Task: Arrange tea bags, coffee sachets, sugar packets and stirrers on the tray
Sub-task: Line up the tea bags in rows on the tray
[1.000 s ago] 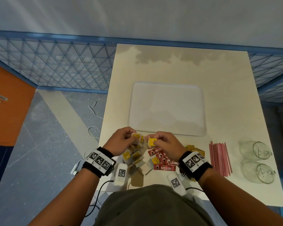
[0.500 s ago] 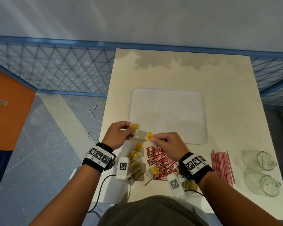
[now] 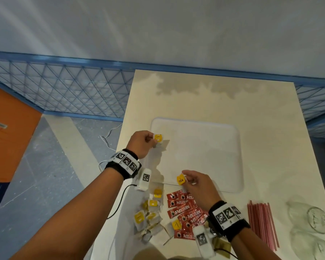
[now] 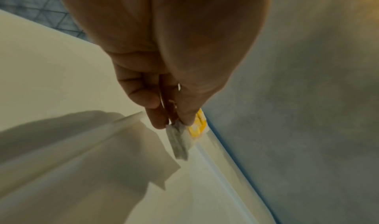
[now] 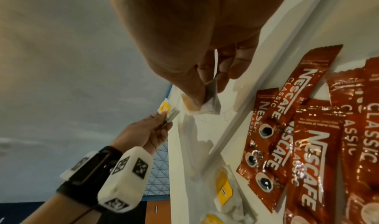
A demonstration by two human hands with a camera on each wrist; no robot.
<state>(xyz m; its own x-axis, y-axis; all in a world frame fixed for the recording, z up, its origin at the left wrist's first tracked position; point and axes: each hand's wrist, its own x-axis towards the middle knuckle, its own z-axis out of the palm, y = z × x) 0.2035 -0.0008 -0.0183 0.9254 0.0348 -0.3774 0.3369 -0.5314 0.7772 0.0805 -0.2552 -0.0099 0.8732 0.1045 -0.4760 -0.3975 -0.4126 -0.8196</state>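
Item 1 — left hand point(image 3: 142, 144): fingers and thumb pinched on a tea bag point(image 3: 158, 139) with a yellow tag, held over the far-left corner of the white tray point(image 3: 231, 158). The left wrist view shows the bag hanging below the fingertips just above the tray floor, so my guess is it is about to be set down there to open a row along that edge.

Item 2 — loose tea bags point(image 3: 150, 215): a heap on the table point(image 3: 270, 117) in front of the tray's near-left corner, below and between the two wrists, not yet sorted.

Item 3 — right hand point(image 3: 196, 186): pinching a second tea bag point(image 3: 180, 180), tag reading TEA, at the tray's near edge; whether it touches the rim I cannot tell. It looks to be held ready as the next one in.

Item 4 — coffee sachets point(image 3: 188, 216): red pile on the table under the right hand and wrist, just beside the tea heap.

Item 5 — stirrers point(image 3: 262, 224): a pink bundle lying parallel, right of the right wrist, well apart from either hand.

Item 6 — two glass jars point(image 3: 311, 222): lying on their sides at the table's right edge.

Sugar packets: none I can pick out with certainty.
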